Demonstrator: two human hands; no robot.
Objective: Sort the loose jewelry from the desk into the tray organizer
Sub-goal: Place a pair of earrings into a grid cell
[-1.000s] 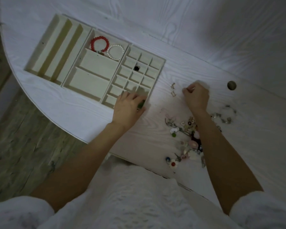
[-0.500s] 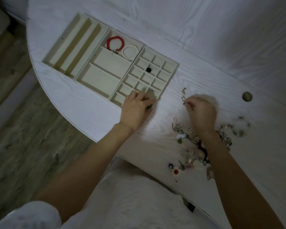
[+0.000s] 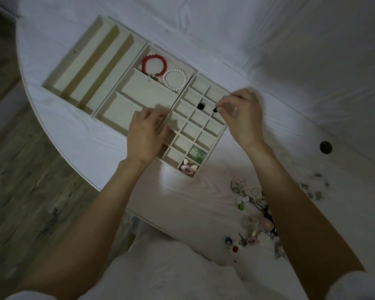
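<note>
— What are you holding?
— A tiny black piece. My right hand pinches it over the little squares of the tray.
— And the other hand?
— My left hand rests on the tray's near edge, fingers bent; it holds nothing.
— Where's the rest?
— More jewelry lies in a pile on the desk, by my right arm. A red bracelet and a white bracelet sit in the tray.

Right hand pinches a small black piece over the tray grid, next to the cell holding a black bead. Left hand rests on the tray's near edge. Loose jewelry piled on the surface by the right forearm.
</note>
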